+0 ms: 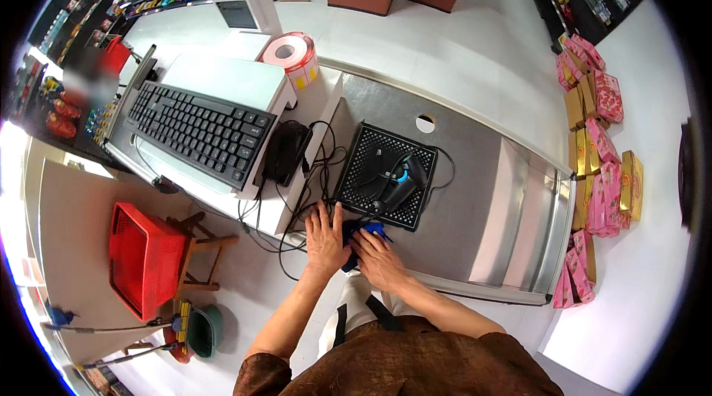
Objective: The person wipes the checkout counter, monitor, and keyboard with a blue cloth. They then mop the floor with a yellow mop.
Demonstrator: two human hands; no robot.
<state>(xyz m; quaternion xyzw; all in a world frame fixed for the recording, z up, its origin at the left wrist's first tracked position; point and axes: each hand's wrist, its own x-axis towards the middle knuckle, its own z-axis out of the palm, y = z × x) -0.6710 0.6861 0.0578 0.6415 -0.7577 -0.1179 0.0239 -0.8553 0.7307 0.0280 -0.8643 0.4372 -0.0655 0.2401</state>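
Note:
My left hand [326, 240] lies with spread fingers at the near edge of the grey counter [461, 162], its fingertips on or beside black cables [316, 207]. Just right of it, my right hand [378, 260] rests on a dark blue cloth [367, 229], palm down; whether its fingers grip the cloth cannot be told. Beyond both hands sits a black perforated tray [356, 173] holding a black handheld barcode scanner [401, 187] and cables. Left of the tray, a black device [285, 154] stands near a black keyboard [200, 129].
A roll of labels [289, 54] stands behind the keyboard. A red plastic basket [147, 260] rests on a wooden stool [208, 251] at left, near a green bucket [204, 332]. Pink boxes [603, 196] line the right wall. Loose cables hang over the counter's near edge.

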